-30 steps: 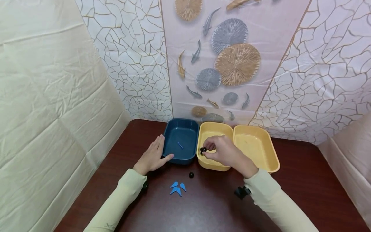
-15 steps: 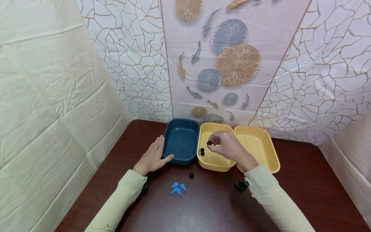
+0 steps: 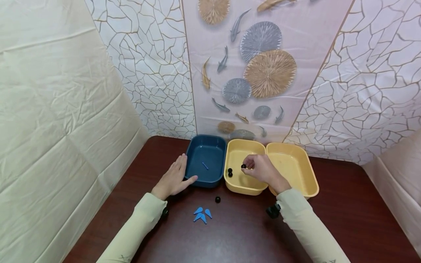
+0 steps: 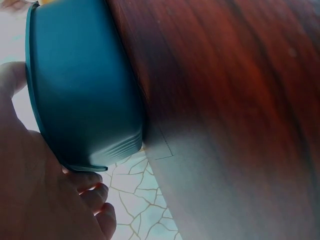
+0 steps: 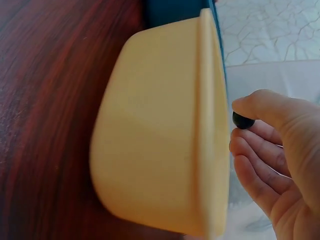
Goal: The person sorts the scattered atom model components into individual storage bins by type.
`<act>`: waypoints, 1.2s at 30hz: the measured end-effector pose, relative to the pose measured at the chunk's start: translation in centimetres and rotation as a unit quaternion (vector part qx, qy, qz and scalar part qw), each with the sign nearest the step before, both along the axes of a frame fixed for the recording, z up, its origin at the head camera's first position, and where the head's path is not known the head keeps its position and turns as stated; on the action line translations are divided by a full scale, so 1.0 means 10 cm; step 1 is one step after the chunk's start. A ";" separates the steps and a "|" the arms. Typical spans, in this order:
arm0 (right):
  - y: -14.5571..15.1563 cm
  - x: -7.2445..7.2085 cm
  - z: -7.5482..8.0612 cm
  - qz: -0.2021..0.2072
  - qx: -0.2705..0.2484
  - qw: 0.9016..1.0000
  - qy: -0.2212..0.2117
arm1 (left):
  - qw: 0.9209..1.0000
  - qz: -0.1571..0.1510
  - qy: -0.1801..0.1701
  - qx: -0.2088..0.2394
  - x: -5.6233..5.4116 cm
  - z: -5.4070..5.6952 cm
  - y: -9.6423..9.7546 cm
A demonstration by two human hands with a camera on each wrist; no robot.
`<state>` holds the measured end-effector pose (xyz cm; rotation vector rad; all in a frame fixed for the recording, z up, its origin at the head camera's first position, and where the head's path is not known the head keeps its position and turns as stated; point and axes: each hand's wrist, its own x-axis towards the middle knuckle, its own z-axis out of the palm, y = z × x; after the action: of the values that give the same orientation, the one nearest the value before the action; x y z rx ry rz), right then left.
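Observation:
In the head view my right hand pinches a small black ball over the middle yellow tray. The right wrist view shows this black ball between thumb and fingertips, beside the tray rim. Two more black balls lie together at that tray's left side. My left hand rests against the left edge of the blue tray, fingers extended, thumb on the near rim. Inside the blue tray lies a thin blue stick.
On the brown table, one loose black ball lies before the trays. Several blue drop-shaped pieces are grouped nearby. A second yellow tray adjoins the middle one on the right. Patterned cloth hangs behind the table.
My right hand has moved right from the left side of the middle yellow tray, carrying one black ball away from the two lying there. The left hand stays in place.

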<state>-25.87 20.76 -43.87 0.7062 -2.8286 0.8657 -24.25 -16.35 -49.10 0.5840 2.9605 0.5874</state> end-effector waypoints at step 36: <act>0.08 0.16 0.15 0.018 0.030 0.999 0.004 | 1.000 0.000 -0.005 0.002 0.00 0.00 0.01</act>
<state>-24.23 21.53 -42.41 0.7696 -2.8544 0.7843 -24.24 -16.29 -49.09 0.5796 2.9497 0.5941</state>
